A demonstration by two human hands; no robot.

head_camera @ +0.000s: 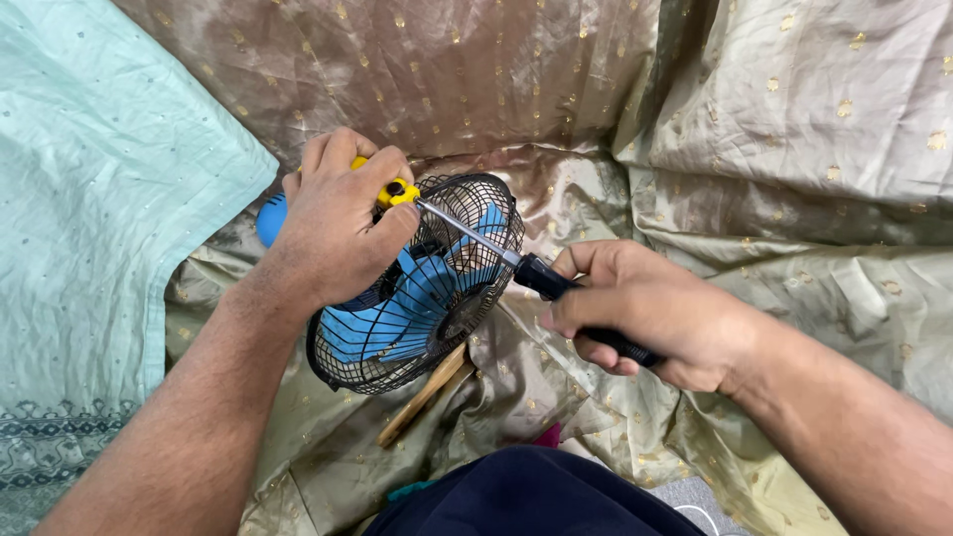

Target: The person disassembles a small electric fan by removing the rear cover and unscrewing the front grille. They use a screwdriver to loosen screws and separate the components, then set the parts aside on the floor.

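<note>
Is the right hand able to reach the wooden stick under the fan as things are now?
Probably not at once: the right hand grips the screwdriver, and the fan lies over the upper end of the wooden stick; its lower end is free.

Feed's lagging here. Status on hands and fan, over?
Left hand steadies fan at its yellow part. Right hand closed on screwdriver, tip at the yellow part. Wooden stick under the cage, nothing blocking.

fan on cloth, stick beneath
</note>
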